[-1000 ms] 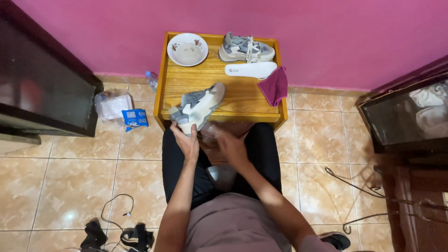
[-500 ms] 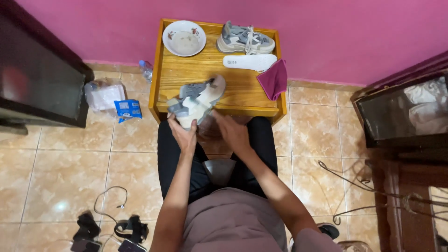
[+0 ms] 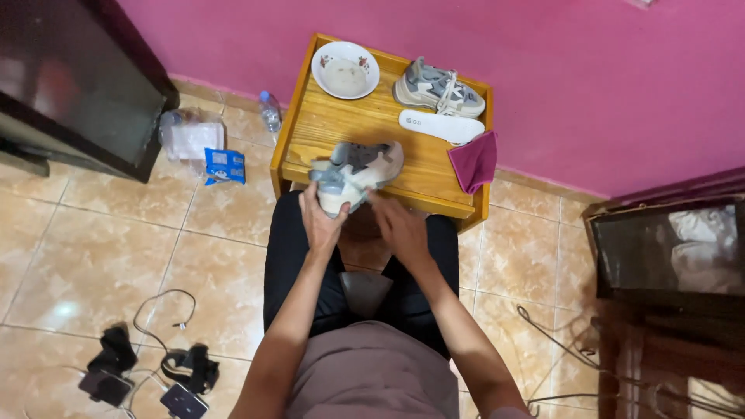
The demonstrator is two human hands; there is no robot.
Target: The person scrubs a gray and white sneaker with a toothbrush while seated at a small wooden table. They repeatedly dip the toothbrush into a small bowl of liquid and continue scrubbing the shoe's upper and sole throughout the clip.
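Head view, frame centre: left hand (image 3: 324,221) grips grey sneaker (image 3: 353,174) heel; right hand (image 3: 400,226) touches its underside, grip unclear; insole (image 3: 441,126) still out on tabletop (image 3: 372,128)

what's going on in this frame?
A seated person holds a grey and cream sneaker in both hands at the near edge of a small wooden table. The left hand grips it from below; the right hand touches its side. On the table lie a second sneaker, a white insole, a bowl and a magenta cloth.
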